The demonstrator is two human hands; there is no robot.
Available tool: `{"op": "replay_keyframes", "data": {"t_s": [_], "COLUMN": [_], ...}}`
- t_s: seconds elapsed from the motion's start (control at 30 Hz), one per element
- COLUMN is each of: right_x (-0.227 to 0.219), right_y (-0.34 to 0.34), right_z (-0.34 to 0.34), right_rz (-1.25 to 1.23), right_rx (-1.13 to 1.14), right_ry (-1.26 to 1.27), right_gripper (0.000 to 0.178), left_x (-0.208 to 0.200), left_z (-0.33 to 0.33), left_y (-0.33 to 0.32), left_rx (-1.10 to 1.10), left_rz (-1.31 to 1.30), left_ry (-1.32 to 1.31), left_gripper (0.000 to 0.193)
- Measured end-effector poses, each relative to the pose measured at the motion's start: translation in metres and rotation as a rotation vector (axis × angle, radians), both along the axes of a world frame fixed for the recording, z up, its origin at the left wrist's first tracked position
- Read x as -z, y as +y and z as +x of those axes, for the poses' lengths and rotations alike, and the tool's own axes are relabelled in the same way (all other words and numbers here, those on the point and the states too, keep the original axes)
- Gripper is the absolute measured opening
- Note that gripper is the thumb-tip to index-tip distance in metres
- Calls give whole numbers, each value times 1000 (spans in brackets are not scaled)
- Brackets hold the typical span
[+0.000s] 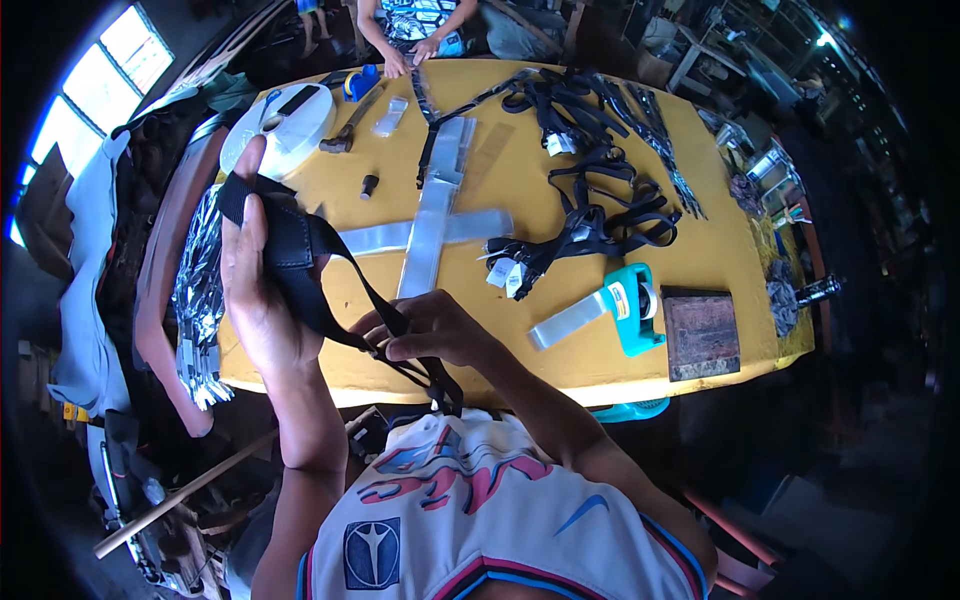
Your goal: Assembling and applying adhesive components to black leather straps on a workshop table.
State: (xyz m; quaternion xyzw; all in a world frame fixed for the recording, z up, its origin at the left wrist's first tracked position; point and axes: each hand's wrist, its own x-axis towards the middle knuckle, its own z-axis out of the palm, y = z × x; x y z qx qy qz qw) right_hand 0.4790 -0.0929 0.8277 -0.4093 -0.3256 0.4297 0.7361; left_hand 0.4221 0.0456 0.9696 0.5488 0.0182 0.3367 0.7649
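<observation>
My left hand is raised over the table's left side, closed around a black webbing strap with a stitched dark patch. A loop of the strap passes over its fingers, with some fingertips pointing up. Lower down, near the table's front edge, my right hand pinches the hanging length of the same strap. Its lower end hangs in front of my shirt. Beyond my hands lie long clear plastic sleeves, some crossing others.
Bundles of black straps lie at right, behind a teal tape dispenser and a dark block. A white reel, a hammer and silvery strips are at left. Across the table, a person's hands handle another strap.
</observation>
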Motion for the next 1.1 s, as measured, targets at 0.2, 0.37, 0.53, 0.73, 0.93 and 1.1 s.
{"op": "replay_keyframes", "data": {"t_s": [0.2,0.37,0.53,0.73,0.93,1.1], "right_x": [8,8,13,12,21,42], "right_y": [-7,11,8,0,-6,-16], "right_z": [7,-4,-2,6,10,14], "right_rz": [47,87,38,-58,-125,-181], "right_rx": [-12,-112,-7,-29,-65,-221], "right_ry": [-98,24,-2,-104,-110,-205], "right_gripper": [20,45,37,30,30,27], "left_x": [0,1,4,17,20,18], "left_z": [2,2,11,11,2,-2], "left_y": [-14,-11,5,29,50,61], "left_rx": [-134,-265,-158,-158,-103,-58], "left_rz": [-35,-120,-98,-76,-80,-106], "left_ry": [-34,-99,-101,-77,-66,-140], "left_gripper": [49,45,41,47,46,46]}}
